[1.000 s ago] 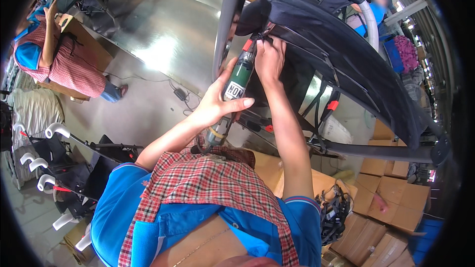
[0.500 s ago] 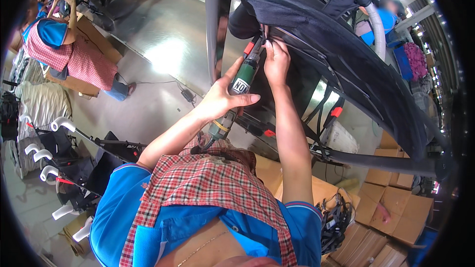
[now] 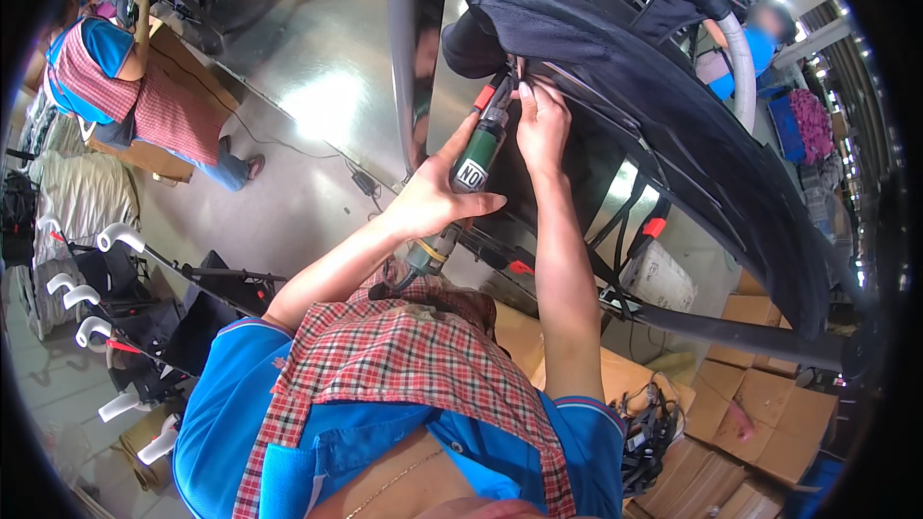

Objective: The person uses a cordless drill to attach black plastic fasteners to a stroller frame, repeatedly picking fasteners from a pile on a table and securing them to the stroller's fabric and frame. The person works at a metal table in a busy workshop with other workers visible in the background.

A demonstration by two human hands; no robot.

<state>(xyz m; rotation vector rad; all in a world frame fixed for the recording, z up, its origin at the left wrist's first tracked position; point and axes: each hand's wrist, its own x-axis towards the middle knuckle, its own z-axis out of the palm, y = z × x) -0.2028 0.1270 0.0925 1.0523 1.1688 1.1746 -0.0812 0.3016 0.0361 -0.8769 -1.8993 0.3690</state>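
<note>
We note the left hand (image 3: 433,194) wrapped around a green power screwdriver (image 3: 473,165), tilted up with its red-tipped nose against the underside of a black fabric seat (image 3: 673,125). The right hand (image 3: 541,125), just beside the tool's nose, pinches the fabric edge there. Cardboard boxes (image 3: 769,404) sit lower right; another person (image 3: 125,86) crouches upper left.

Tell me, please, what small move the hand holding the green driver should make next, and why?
Probably hold the green driver steady and press its tip straight into the dark fabric seat. The left hand grips the tool's body, its red-collared tip already sits at the fabric edge, and the right hand pinches the fabric just beside it. Whether the tip is seated on a fastener cannot be seen.
</note>
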